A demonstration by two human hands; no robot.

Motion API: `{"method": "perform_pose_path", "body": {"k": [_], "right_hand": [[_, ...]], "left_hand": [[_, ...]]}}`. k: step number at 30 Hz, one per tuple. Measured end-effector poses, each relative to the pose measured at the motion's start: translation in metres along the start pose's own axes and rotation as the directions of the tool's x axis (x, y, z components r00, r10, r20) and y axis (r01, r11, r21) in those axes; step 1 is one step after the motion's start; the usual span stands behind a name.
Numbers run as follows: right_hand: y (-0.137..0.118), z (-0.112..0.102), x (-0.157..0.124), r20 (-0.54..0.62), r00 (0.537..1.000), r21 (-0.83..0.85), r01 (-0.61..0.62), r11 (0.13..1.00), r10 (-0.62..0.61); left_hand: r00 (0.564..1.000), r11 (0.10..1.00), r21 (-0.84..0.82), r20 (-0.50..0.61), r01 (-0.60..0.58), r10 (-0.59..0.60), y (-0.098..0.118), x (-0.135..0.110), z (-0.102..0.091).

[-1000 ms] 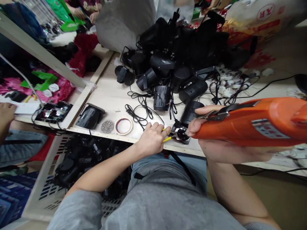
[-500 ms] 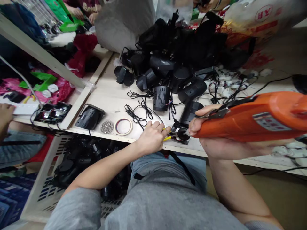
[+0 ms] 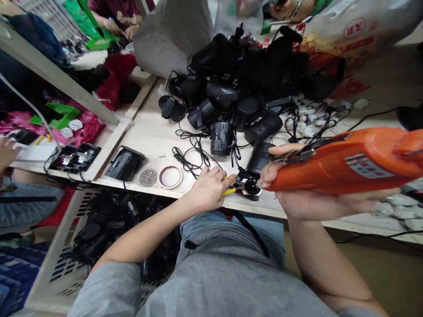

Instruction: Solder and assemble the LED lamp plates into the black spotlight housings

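Note:
My right hand (image 3: 280, 180) is wrapped round an orange electric screwdriver (image 3: 343, 163) that lies nearly level, its tip pointing left. That tip meets a small round black part (image 3: 252, 186) near the table's front edge. Yellow-handled pliers (image 3: 229, 191) are in my closed left hand (image 3: 209, 189), their jaws reaching right to the black part. Just behind sits a black cylindrical housing (image 3: 261, 158), partly hidden by my right hand. Looped black cable (image 3: 188, 160) lies beyond my left hand, beside another slotted black housing (image 3: 221, 138).
A tape roll (image 3: 170, 176), a dish of small screws (image 3: 147, 177) and a black housing (image 3: 124, 163) line the front edge at left. Black lamp housings (image 3: 244, 66) are heaped at the back. Below stands a white crate (image 3: 49, 281) of black parts. Other people work at far left.
My hands, the screwdriver and the pliers hold almost the same place. The view has shifted slightly. The hands of the person at the back left have moved a little.

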State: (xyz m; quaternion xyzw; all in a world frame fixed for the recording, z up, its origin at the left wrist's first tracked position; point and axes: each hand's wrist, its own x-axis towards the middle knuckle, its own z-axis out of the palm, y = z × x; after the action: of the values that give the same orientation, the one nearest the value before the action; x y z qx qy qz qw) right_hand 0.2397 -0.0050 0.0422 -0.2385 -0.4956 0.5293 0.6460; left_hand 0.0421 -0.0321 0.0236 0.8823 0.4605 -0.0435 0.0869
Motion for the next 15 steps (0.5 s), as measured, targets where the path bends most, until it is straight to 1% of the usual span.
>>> {"method": "perform_pose_path", "body": {"k": [2, 7, 10, 15], "right_hand": [[0.0032, -0.0050, 0.0017, 0.019, 0.999, 0.021, 0.034, 0.999, -0.034], [0.0058, -0.0067, 0.0008, -0.019, 0.999, 0.030, 0.050, 0.998, -0.049], [0.0055, -0.0064, -0.0016, -0.028, 0.999, 0.041, 0.035, 0.999, -0.034], [0.0047, -0.0083, -0.0014, 0.028, 1.000, 0.068, -0.008, 0.998, 0.006]], "left_hand": [[1.000, 0.999, -0.048, 0.005, 0.010, -0.010, -0.0020, -0.0005, -0.0019], [1.000, 0.986, -0.167, -0.005, 0.025, -0.027, -0.0047, -0.0002, -0.0031], [1.000, 0.980, -0.196, 0.002, 0.031, -0.031, -0.0043, 0.0010, -0.0018], [0.999, 0.974, -0.222, 0.009, 0.038, -0.037, -0.0036, 0.0021, -0.0009]]}}
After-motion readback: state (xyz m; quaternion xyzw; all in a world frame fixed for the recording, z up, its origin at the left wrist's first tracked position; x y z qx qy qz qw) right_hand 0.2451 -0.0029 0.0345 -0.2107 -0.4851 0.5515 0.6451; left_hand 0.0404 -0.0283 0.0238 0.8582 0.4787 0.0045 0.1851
